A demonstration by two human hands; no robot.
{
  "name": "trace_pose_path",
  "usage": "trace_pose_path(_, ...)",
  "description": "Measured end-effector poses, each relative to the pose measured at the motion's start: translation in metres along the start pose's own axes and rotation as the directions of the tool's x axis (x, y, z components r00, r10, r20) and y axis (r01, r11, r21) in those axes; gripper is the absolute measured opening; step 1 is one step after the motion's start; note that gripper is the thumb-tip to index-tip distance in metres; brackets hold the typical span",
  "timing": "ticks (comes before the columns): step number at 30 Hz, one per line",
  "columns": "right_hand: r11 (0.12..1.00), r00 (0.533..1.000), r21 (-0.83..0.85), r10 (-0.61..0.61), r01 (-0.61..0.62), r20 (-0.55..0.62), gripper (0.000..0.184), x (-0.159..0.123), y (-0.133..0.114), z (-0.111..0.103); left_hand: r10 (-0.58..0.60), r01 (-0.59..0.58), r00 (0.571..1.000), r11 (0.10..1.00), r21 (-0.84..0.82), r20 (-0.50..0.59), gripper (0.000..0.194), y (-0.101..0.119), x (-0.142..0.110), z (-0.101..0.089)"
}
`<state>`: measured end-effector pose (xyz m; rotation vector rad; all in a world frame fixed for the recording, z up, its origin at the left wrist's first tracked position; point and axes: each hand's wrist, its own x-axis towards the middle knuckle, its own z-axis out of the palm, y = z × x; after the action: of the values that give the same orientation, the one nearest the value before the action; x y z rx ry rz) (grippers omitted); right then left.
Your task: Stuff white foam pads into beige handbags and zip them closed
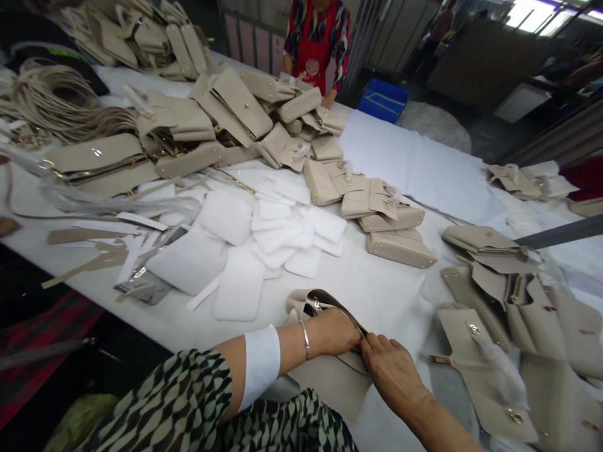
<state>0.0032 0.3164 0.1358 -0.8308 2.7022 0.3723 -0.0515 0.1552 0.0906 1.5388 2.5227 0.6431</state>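
Note:
A beige handbag (pixel 332 383) lies on the white table right in front of me, its mouth spread open. My left hand (pixel 336 331) reaches across that opening, fingers curled down at the inner side of the right-hand edge; the fingertips are hidden. From the right, my right hand (pixel 389 364) grips the same edge from outside, its thumb and fingers close to my left fingers. A gold-coloured metal fitting and a thin strap or cord show in the bag's mouth. Left of the bag lie loose white rounded sheets (pixel 239 282).
Beige bags are heaped at the back (pixel 240 107), in a short row (pixel 400 248) and at the right (pixel 490 370). Coiled straps (pixel 56 94) lie far left, with trimmings (pixel 110 254) nearer. Across the table stands a person in a red apron (pixel 311 50), near a blue crate (pixel 384 100).

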Motion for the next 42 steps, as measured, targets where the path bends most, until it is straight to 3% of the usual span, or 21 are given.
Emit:
trace_pose_path(4, 0.989, 0.983, 0.125, 0.059, -0.081, 0.172, 0.021, 0.006, 0.003, -0.009, 0.005, -0.005, 0.999, 1.0, -0.005, -0.033, 0.014, -0.001, -0.006, 0.005)
trace_pose_path(7, 0.959, 0.963, 0.245, 0.075, -0.141, 0.26, 0.013, 0.012, 0.012, -0.017, 0.045, -0.047, 0.977, 0.999, -0.006, -0.208, 0.013, -0.008, -0.031, 0.002)
trace_pose_path(9, 0.951, 0.952, 0.28, 0.046, -0.135, 0.303, 0.012, 0.017, 0.019, -0.022, -0.069, 0.071, 0.922, 0.997, -0.009, -0.381, 0.02, -0.015, -0.054, -0.002)
trace_pose_path(11, 0.949, 0.935, 0.302, -0.023, -0.09, 0.354, 0.011, 0.023, 0.022, -0.029, -0.282, 0.293, 0.839, 0.955, -0.051, -0.465, 0.032, -0.022, -0.076, -0.005)
trace_pose_path(13, 0.95, 0.913, 0.308, -0.083, -0.049, 0.4, 0.012, 0.031, 0.02, -0.039, -0.425, 0.43, 0.795, 0.898, -0.093, -0.433, 0.045, -0.028, -0.094, -0.007)
trace_pose_path(17, 0.915, 0.963, 0.399, -0.049, -0.064, 0.266, 0.02, 0.06, -0.002, -0.061, -0.479, 0.447, 0.828, 0.878, -0.173, -0.293, 0.041, -0.036, -0.108, -0.006)
trace_pose_path(19, 0.908, 0.978, 0.411, -0.001, -0.086, 0.207, 0.026, 0.075, -0.018, -0.068, -0.498, 0.461, 0.834, 0.865, -0.196, -0.238, 0.031, -0.038, -0.107, -0.007)
trace_pose_path(23, 0.959, 0.977, 0.257, 0.07, -0.121, 0.201, 0.038, 0.094, -0.04, -0.072, -0.548, 0.534, 0.823, 0.836, -0.125, -0.153, 0.021, -0.041, -0.098, -0.018)
trace_pose_path(31, 0.948, 0.966, 0.22, 0.194, -0.229, 0.168, 0.04, 0.115, -0.046, -0.068, -0.589, 0.575, 0.801, 0.807, -0.133, -0.108, 0.012, -0.047, -0.087, -0.022)
trace_pose_path(37, 0.783, 0.946, 0.551, 0.144, -0.288, 0.29, 0.023, 0.142, -0.031, -0.065, -0.602, 0.59, 0.794, 0.797, -0.127, -0.086, 0.009, -0.05, -0.084, -0.027)
trace_pose_path(42, 0.649, 0.93, 0.668, 0.213, -0.363, 0.298, 0.014, 0.147, -0.032, -0.056, -0.618, 0.605, 0.783, 0.784, -0.139, -0.077, 0.009, -0.052, -0.082, -0.03)
